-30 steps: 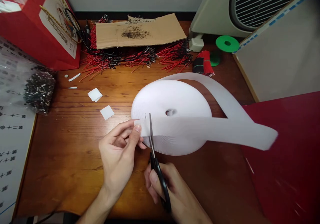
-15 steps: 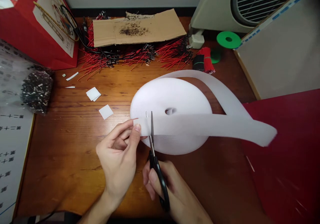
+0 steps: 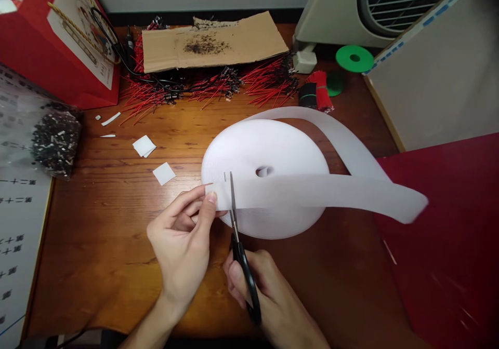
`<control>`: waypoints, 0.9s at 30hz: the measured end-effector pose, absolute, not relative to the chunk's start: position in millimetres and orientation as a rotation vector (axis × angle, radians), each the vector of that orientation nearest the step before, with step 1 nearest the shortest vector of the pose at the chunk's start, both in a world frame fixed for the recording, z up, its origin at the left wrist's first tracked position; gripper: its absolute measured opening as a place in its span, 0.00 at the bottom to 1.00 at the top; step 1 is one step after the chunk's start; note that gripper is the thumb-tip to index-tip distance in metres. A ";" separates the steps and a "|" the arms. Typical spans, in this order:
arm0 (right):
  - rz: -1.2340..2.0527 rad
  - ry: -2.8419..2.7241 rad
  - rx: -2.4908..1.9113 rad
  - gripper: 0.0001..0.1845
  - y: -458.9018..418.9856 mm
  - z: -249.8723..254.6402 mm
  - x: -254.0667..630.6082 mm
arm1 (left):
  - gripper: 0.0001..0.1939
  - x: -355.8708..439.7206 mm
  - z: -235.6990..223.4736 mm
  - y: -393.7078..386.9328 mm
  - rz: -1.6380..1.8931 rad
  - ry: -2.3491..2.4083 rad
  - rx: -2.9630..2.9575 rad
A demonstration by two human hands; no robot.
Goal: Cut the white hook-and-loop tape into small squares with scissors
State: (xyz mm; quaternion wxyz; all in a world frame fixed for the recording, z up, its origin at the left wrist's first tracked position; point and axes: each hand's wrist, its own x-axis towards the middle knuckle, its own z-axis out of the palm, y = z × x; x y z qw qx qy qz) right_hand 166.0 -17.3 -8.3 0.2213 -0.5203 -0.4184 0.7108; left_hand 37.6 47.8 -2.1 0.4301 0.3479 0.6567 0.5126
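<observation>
A big roll of white tape (image 3: 268, 146) lies flat on the wooden table (image 3: 109, 245). Its loose strip (image 3: 331, 190) loops round from the right and runs across the front of the roll. My left hand (image 3: 183, 240) pinches the free end of that strip between thumb and fingers. My right hand (image 3: 268, 297) is closed on black-handled scissors (image 3: 239, 245), whose blades stand across the strip just right of my left thumb.
Two small white cut squares (image 3: 164, 173) lie left of the roll. Red wires (image 3: 218, 86) and a cardboard sheet (image 3: 212, 40) fill the back. A bag of dark small parts (image 3: 56, 141) sits left, a red sheet (image 3: 448, 235) right, a green reel (image 3: 354, 58) far right.
The scissors and both hands have shifted very slightly left along the strip; the blades remain across the strip. The view has tilted a little.
</observation>
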 end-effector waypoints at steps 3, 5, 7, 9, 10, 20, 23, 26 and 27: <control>1.949 -1.136 -1.514 0.31 -21.5 -10.7 164.9 | 0.06 37.0 -1.2 48.2 1.276 1.613 0.844; 1.928 -1.132 -1.527 0.31 -24.8 -13.3 163.8 | 0.06 36.7 -0.4 48.8 1.278 1.595 0.834; 1.899 -1.122 -1.536 0.31 -27.1 -15.8 162.5 | 0.05 36.4 0.0 49.4 1.281 1.581 0.828; 1.899 -1.115 -1.518 0.31 -27.7 -17.6 161.7 | 0.04 35.8 0.1 49.9 1.284 1.566 0.821; 1.910 -1.114 -1.501 0.31 -27.4 -18.2 161.5 | 0.04 35.5 0.2 50.0 1.286 1.559 0.816; 1.910 -1.115 -1.481 0.33 -22.8 -15.8 164.2 | 0.04 34.9 4.0 50.9 1.310 1.548 0.885; 1.889 -1.137 -1.525 0.34 -24.2 -16.2 163.4 | 0.03 35.7 3.3 50.1 1.305 1.539 0.856; 1.849 -1.156 -1.558 0.33 -26.1 -17.6 162.7 | 0.03 36.4 3.0 49.3 1.294 1.536 0.836; 1.839 -1.161 -1.560 0.32 -26.4 -18.1 162.6 | 0.03 36.4 3.2 49.5 1.292 1.536 0.838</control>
